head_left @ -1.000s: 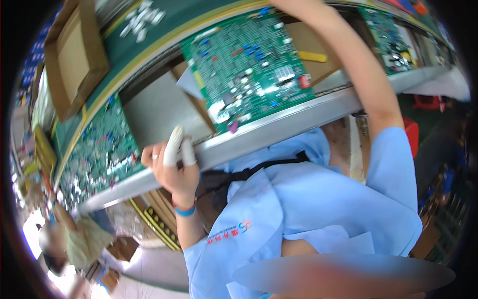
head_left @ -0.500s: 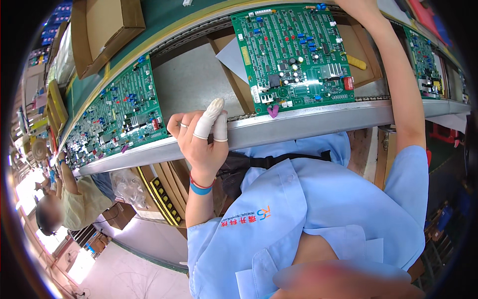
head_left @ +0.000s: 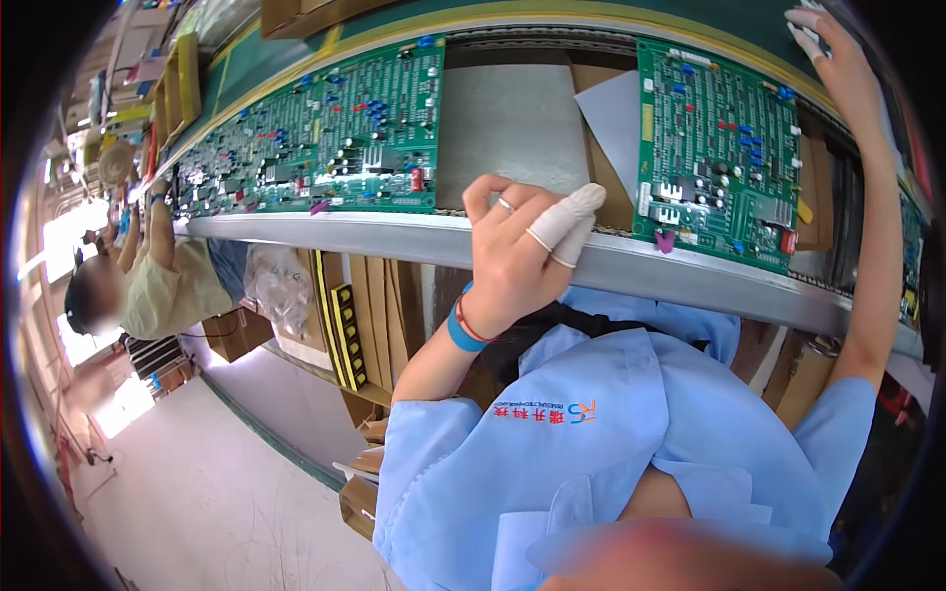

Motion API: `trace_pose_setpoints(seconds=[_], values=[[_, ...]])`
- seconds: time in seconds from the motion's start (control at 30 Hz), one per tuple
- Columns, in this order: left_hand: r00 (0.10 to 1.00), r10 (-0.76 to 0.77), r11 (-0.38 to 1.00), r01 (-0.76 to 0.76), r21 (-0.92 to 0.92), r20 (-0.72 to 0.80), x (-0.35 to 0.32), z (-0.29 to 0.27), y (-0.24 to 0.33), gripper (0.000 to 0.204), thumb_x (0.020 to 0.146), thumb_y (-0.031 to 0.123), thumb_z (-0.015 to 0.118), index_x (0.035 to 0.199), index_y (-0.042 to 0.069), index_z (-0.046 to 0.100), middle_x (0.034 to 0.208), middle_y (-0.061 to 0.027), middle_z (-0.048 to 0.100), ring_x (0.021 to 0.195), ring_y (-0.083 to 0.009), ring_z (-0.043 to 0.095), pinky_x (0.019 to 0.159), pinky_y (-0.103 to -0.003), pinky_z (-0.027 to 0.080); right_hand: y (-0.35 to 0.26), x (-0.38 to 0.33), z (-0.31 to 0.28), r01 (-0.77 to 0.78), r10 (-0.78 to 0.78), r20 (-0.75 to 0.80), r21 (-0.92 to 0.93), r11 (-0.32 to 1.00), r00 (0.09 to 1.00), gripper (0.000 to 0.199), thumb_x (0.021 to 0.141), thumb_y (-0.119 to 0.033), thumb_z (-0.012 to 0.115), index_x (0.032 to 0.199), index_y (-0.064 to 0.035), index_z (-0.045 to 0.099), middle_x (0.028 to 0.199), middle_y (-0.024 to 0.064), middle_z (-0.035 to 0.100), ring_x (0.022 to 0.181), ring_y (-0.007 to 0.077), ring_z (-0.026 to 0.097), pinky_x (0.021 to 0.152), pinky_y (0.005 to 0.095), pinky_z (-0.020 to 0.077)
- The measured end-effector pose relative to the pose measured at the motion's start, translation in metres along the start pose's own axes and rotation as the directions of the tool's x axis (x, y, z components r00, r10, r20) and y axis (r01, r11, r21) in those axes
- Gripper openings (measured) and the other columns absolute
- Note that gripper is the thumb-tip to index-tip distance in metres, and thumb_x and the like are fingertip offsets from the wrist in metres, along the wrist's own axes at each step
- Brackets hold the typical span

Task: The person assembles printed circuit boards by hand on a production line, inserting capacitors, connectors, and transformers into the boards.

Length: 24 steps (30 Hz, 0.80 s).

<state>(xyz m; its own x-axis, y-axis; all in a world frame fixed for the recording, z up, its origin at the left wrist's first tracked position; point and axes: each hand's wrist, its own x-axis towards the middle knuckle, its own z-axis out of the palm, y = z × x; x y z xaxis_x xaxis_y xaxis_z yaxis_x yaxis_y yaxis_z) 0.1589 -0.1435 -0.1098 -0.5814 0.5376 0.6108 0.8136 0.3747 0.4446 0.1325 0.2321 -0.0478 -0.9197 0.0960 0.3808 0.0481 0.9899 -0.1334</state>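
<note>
My left hand (head_left: 527, 246) is over the metal front rail (head_left: 384, 229), left of a green circuit board (head_left: 719, 158) and apart from it. Its fingers are bent inward, with white finger cots on two of them. Whatever the palm might hold is hidden. Beyond that board's back right corner, my right hand (head_left: 838, 59) reaches out with fingers apart, finger cots on at least two. I see nothing between them. The board carries blue, red and black parts, and a purple piece (head_left: 665, 242) sits at its front edge.
More populated boards (head_left: 345, 138) line the rail to the left. Cardboard and a white sheet (head_left: 613, 113) show in the gap between boards. Behind runs a green bench strip (head_left: 552, 18). A co-worker (head_left: 172, 276) is at the far left; cardboard boxes (head_left: 379, 305) stand under the rail.
The view has swung, so boards, rail and my left hand appear further right. My right hand's fingers, formerly cut off by the top edge, now show at the upper right.
</note>
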Motion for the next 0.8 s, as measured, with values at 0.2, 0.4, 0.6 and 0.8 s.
trace_pose_setpoints(seconds=[0.2,0.4,0.6,0.8], values=[[0.998,-0.036,0.999,0.034,0.041,0.042,-0.006,-0.012,0.005,0.030,0.075,0.006,0.073,0.105,0.010,0.071,0.068,0.0007,0.056,0.064,-0.0169,0.052,0.079,-0.034,0.036,-0.014,0.013,0.006,-0.030,0.030,0.003,0.080,0.996,1.000,0.016,0.078,-0.011,0.067,0.091,-0.0036,0.068,0.089,0.0149,0.065,0.091,0.0324,0.063,0.081,0.0402,0.0499],[0.999,-0.018,1.000,0.019,-0.021,0.045,-0.005,-0.004,0.003,0.030,0.075,0.004,0.072,0.104,0.009,0.071,0.069,-0.0005,0.057,0.066,-0.0180,0.054,0.080,-0.035,0.036,0.017,0.047,-0.001,-0.189,0.192,0.041,-0.071,0.979,0.981,0.022,0.079,-0.017,0.066,0.098,-0.0060,0.071,0.095,0.0161,0.069,0.094,0.0338,0.064,0.082,0.0436,0.0502],[0.998,-0.038,0.999,0.041,-0.036,0.058,-0.005,-0.007,0.003,0.029,0.076,0.004,0.072,0.104,0.010,0.071,0.070,0.0004,0.060,0.068,-0.0159,0.056,0.081,-0.035,0.035,0.063,0.078,-0.015,-0.271,0.281,0.062,-0.134,0.953,0.958,0.023,0.078,-0.018,0.067,0.098,-0.0067,0.072,0.092,0.0168,0.071,0.089,0.0327,0.067,0.079,0.0425,0.0516],[0.996,-0.042,0.998,0.046,-0.045,0.080,-0.002,-0.008,0.002,0.030,0.076,0.003,0.072,0.105,0.012,0.071,0.071,0.0010,0.061,0.067,-0.0154,0.056,0.082,-0.035,0.035,0.039,0.079,0.002,-0.236,0.222,0.267,0.022,0.971,0.938,0.022,0.079,-0.019,0.066,0.098,-0.0083,0.074,0.095,0.0145,0.071,0.091,0.0322,0.067,0.082,0.0411,0.0516]])
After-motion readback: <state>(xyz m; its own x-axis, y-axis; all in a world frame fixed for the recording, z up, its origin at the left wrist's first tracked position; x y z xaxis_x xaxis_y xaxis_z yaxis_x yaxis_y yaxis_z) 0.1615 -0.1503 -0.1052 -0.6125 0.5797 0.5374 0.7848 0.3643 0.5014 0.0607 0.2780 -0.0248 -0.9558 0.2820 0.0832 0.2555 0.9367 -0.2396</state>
